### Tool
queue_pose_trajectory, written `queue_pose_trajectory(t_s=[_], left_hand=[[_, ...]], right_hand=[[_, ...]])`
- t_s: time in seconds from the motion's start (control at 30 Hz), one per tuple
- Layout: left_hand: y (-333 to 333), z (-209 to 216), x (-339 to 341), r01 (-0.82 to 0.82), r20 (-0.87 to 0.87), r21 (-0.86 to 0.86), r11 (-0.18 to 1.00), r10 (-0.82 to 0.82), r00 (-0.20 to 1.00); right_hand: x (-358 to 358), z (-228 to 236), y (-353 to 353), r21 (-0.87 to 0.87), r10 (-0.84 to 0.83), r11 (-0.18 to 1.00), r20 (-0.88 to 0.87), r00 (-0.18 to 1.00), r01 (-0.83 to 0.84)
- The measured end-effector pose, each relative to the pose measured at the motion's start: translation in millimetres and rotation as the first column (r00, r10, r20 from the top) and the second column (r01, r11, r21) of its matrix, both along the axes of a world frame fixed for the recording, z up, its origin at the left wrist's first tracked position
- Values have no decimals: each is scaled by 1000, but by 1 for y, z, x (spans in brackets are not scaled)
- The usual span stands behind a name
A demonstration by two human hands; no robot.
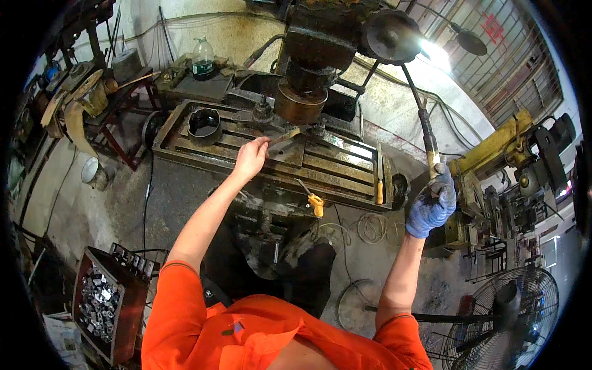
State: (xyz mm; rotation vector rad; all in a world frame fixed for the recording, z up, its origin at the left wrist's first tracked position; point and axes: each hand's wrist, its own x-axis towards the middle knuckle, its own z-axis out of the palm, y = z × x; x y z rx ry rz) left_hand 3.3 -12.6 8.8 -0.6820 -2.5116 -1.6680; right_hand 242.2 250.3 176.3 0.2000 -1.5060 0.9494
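My bare left hand (251,158) is closed on a small brush (285,136) with a brownish handle. The brush's far end lies just below the round spindle head (302,102) of a milling machine, over its slotted table (246,158). At the right, my right hand (433,206), in a blue glove, is wrapped round the pale lower end of a long dark lever (427,132) that hangs from the machine head. A round pan (204,125) of dark liquid stands on the table's left part. Beneath the spindle, the workpiece area is dark and hard to make out.
A yellow-handled tool (316,205) sticks out at the table's front edge. Another yellow-handled tool (380,185) lies at its right end. A crate of small metal parts (102,302) stands at lower left, a large fan (505,314) at lower right. A plastic bottle (203,60) is behind.
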Motion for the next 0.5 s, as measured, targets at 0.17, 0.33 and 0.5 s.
queue_pose_trajectory(t_s=[0.17, 0.33, 0.5], left_hand=[[0, -4, 0, -4, -47, 26, 1000, 5, 999], [3, 0, 1, 2, -56, 21, 1000, -1, 998], [3, -4, -7, 13, -79, -12, 1000, -14, 997]], right_hand=[[1, 2, -1, -11, 53, 999, -20, 998, -53], [5, 14, -1, -3, 14, 1000, -1, 1000, -14], [7, 20, 9, 114, 18, 993, 31, 999, -21]])
